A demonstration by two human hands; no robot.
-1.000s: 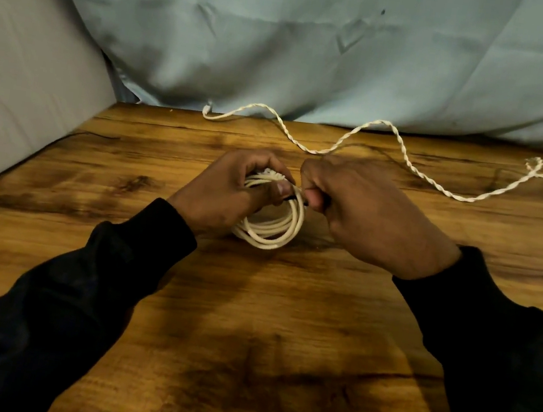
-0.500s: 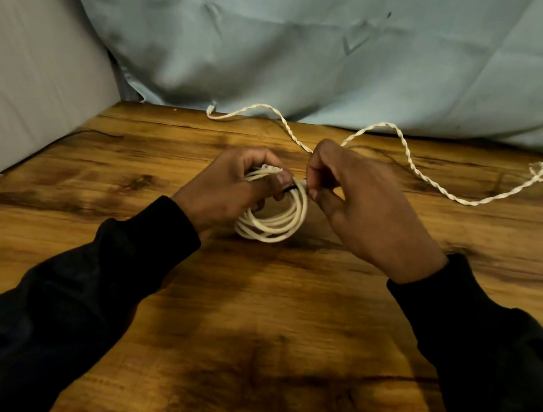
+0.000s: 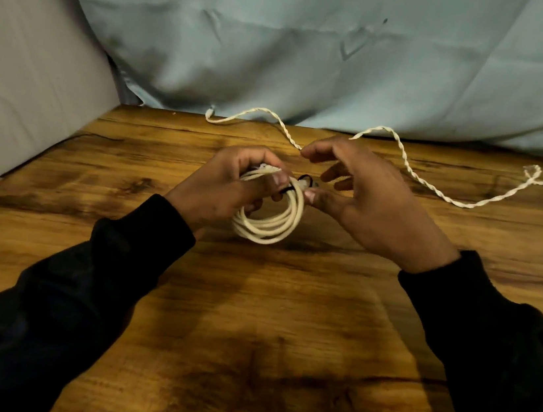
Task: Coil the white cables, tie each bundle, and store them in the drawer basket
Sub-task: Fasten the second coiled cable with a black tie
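A coiled white cable [image 3: 269, 228] of several loops is held upright just above the wooden table [image 3: 250, 306]. My left hand [image 3: 227, 186] is closed around the coil's upper left side. A thin black tie [image 3: 302, 180] loops over the top of the bundle. My right hand [image 3: 364, 200] touches the coil's right side with its thumb tip, its other fingers spread apart. A second, twisted white cable [image 3: 415, 179] lies uncoiled along the table's far edge. No drawer basket is in view.
A light blue cloth [image 3: 317, 56] hangs behind the table. A grey panel [image 3: 26, 87] slants along the left side. A thin dark wire [image 3: 64, 144] lies near the table's left edge.
My right hand, which was pinching at the coil's top, has opened its fingers and lifted slightly. The black tie now shows on the bundle. My left hand keeps its grip.
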